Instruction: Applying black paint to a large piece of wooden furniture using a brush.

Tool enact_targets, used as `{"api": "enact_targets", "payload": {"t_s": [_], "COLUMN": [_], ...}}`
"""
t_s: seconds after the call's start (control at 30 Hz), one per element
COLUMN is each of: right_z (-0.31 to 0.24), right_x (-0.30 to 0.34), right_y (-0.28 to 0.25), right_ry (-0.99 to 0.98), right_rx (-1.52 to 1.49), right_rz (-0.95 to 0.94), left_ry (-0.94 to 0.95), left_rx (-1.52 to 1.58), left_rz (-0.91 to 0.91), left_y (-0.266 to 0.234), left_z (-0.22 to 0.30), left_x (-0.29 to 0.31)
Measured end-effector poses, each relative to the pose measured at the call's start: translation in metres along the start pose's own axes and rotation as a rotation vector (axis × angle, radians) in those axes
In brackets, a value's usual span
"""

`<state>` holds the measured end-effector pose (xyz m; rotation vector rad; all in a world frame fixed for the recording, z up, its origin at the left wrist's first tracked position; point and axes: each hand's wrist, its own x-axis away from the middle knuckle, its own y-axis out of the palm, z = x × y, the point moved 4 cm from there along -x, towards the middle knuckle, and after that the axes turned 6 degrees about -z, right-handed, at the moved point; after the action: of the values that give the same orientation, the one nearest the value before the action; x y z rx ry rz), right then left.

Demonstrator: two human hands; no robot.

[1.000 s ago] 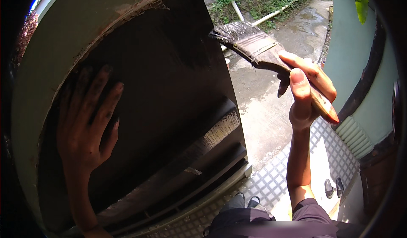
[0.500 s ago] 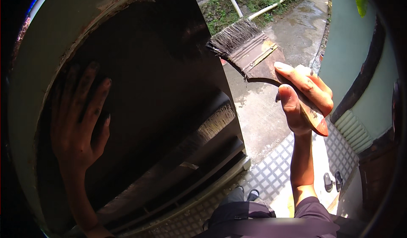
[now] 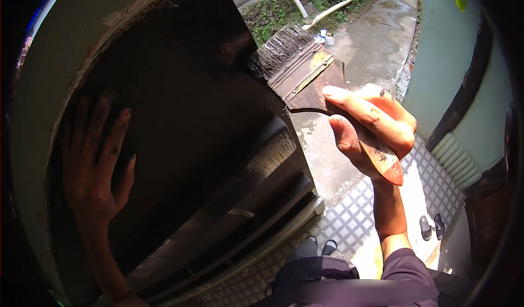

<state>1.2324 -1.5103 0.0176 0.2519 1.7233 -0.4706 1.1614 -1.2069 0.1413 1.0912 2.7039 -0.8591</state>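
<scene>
My right hand [image 3: 371,124] is closed around the wooden handle of a wide paintbrush [image 3: 322,83], thumb below and fingers above. The brush's dark, worn bristles point up and left, at the edge of a dark brown door panel [image 3: 180,88]; whether they touch it I cannot tell. Dried paint marks the metal band, and the handle's tip is reddish. Against the shaded panel on the left, my left hand [image 3: 98,165] lies flat with its fingers spread and dark stains on the fingertips. It holds nothing.
A chipped, pale wall edge [image 3: 76,83] frames the panel's left side. Beyond its free edge are a concrete path [image 3: 376,45], a white pipe [image 3: 341,13] and small containers [image 3: 326,38]. Below are checkered floor tiles [image 3: 355,208] and dark slippers [image 3: 431,227] beside a pale green wall [image 3: 464,61].
My right hand and the paintbrush have moved left and slightly down, toward the panel's edge. My left hand stays spread on the panel; the view has shifted a little.
</scene>
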Motion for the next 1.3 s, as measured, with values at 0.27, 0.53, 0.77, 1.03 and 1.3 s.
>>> {"api": "enact_targets", "payload": {"t_s": [0.27,0.53,0.77,1.03,1.3], "right_z": [0.009,-0.014,-0.025,-0.036,-0.051], "right_x": [0.027,-0.025,-0.004,-0.029,-0.016], "right_y": [-0.001,0.023,0.005,0.039,0.016], "right_ry": [0.155,-0.011,0.183,-0.007,0.117], "right_rx": [0.011,-0.035,-0.055,-0.087,-0.045], "right_rz": [-0.211,0.035,-0.144,-0.01,-0.163], "left_ry": [0.002,-0.001,-0.008,-0.023,-0.032], "left_rx": [0.006,0.026,0.073,0.06,0.056], "left_rz": [-0.003,0.005,0.011,-0.002,-0.035], "left_y": [-0.001,0.001,-0.004,-0.005,0.0], "left_z": [-0.001,0.001,-0.003,-0.002,-0.003], "left_x": [0.002,0.003,0.004,0.003,0.001]}}
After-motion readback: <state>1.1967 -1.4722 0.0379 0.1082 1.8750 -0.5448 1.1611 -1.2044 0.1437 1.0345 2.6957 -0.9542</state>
